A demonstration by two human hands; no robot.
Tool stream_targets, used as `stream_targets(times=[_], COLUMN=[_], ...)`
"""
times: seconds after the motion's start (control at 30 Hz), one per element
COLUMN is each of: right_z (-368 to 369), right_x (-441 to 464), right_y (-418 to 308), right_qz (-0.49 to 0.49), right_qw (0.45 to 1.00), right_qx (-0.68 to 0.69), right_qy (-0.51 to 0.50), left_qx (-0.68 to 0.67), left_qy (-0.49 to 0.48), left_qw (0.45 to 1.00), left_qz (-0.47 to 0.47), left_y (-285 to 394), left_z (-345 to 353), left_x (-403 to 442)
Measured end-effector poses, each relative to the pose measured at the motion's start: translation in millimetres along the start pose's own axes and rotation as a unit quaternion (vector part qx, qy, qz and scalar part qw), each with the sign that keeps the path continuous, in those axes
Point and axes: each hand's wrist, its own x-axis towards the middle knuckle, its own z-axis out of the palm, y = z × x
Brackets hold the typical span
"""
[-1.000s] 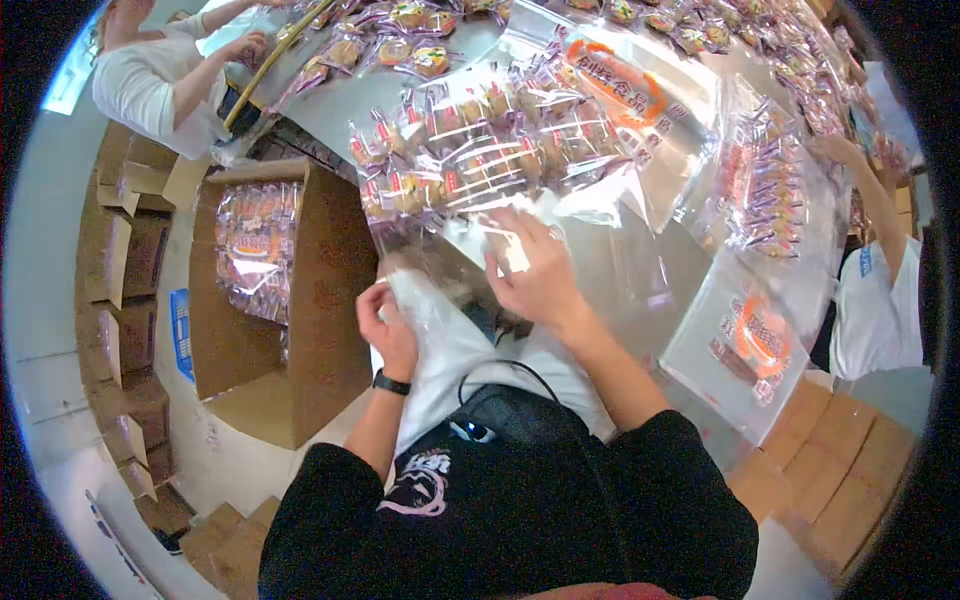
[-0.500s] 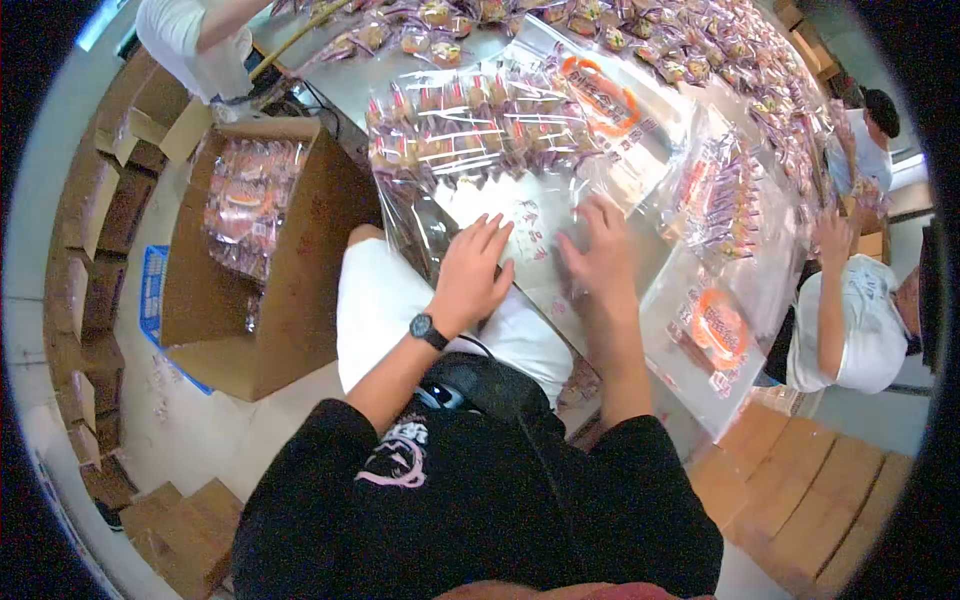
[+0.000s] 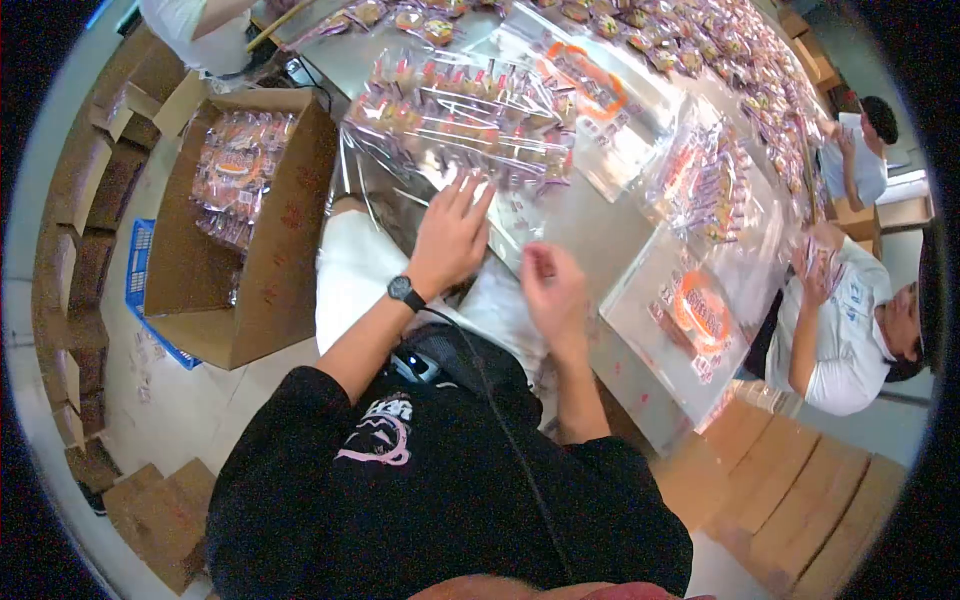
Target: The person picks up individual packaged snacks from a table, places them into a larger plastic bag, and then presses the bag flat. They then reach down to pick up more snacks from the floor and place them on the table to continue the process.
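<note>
A clear plastic bag [image 3: 470,120] filled with rows of small wrapped pastries lies on the table edge in front of me. My left hand [image 3: 452,235], with a black watch on the wrist, rests flat on the bag's loose near end, fingers stretched out. To its right, my right hand [image 3: 553,290] has its fingers curled together beside the bag's near corner; what they hold, if anything, is hidden. Flat printed bags [image 3: 690,315] are stacked right of my right hand. Another filled bag [image 3: 705,185] lies beyond them.
An open cardboard box [image 3: 285,230] holding filled bags stands at the left, by a blue crate [image 3: 140,265]. Loose wrapped pastries [image 3: 700,70] cover the table's far side. Co-workers are at the right [image 3: 840,320] and upper left [image 3: 205,35]. Closed cartons [image 3: 790,480] stand at lower right.
My left hand has moved onto the bag's near end. My right hand has drawn back toward me and its fingers have curled. The filled bag has shifted slightly left.
</note>
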Motion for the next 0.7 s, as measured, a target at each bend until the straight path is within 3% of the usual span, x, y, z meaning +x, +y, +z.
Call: stream_targets(times=[0.17, 0.27, 0.3, 0.33, 0.37, 0.43, 0.47, 0.53, 0.6, 0.63, 0.7], right_z=[31, 18, 12, 4, -2, -12, -27, -38, -41, -36, -26], right_x=[-55, -56, -56, -51, -43, -8, 19, 70, 118, 134, 163], right_y=[-30, -38, -32, -20, -5, 40, 50, 82, 104, 117, 129], right_qz=[-0.033, -0.047, -0.051, -0.019, -0.005, 0.046, 0.002, -0.104, -0.191, -0.198, -0.222], right_qw=[0.984, 0.965, 0.956, 0.957, 0.958, 0.976, 0.995, 0.986, 0.966, 0.969, 0.970], right_qx=[0.121, 0.157, 0.171, 0.186, 0.246, 0.210, 0.070, -0.061, -0.148, -0.133, -0.101], right_qy=[-0.125, -0.205, -0.233, -0.221, -0.147, 0.031, 0.070, 0.117, 0.087, 0.056, -0.005], left_qx=[-0.010, -0.170, -0.121, -0.071, -0.021, 0.027, 0.050, 0.067, 0.085, 0.071, 0.023], left_qy=[-0.053, -0.079, -0.081, -0.079, -0.074, -0.074, -0.072, -0.065, -0.061, -0.081, -0.069], left_qw=[0.990, 0.976, 0.983, 0.987, 0.989, 0.982, 0.978, 0.976, 0.976, 0.983, 0.985], left_qz=[0.130, 0.109, 0.113, 0.119, 0.125, 0.170, 0.192, 0.195, 0.192, 0.147, 0.156], left_y=[-24, -33, -31, -29, -26, -21, -16, -2, 10, 12, 5], left_z=[-23, -45, -48, -48, -48, -42, -37, -34, -33, -30, -21], left_x=[-6, -5, -4, -1, 4, 13, 17, 31, 40, 42, 50])
